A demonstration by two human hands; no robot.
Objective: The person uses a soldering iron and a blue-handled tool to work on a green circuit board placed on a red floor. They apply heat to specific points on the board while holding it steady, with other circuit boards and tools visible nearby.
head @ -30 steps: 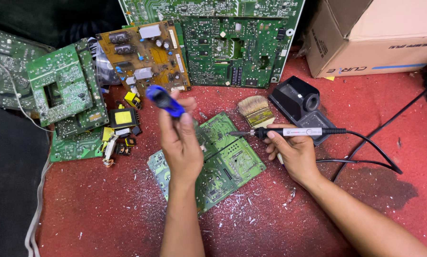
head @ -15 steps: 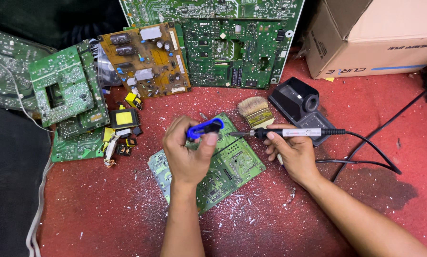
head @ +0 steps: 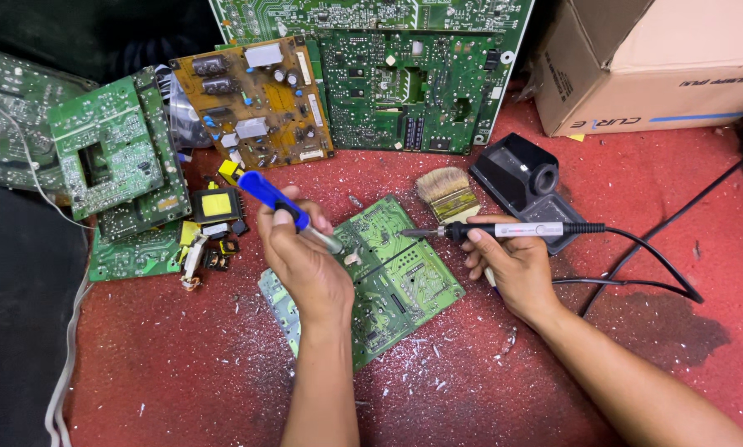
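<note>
A green circuit board (head: 405, 281) lies flat on the red mat in front of me. My left hand (head: 301, 257) grips a blue-handled tool (head: 272, 199) whose metal tip touches the board near its upper left part. My right hand (head: 512, 265) holds a soldering iron (head: 504, 230) level, its tip pointing left just above the board's upper right edge. A black cable (head: 661, 265) trails from the iron to the right.
A paintbrush (head: 446, 192) and a black iron stand (head: 520, 178) lie just behind the board. Several green boards (head: 405, 83) and an orange board (head: 251, 99) lean at the back and left. Loose yellow parts (head: 214, 205) sit left; a cardboard box (head: 661, 58) stands back right.
My left hand turned the blue tool from pointing up and away, swung it around, and brought its tip down onto the board. The right hand and iron barely moved.
</note>
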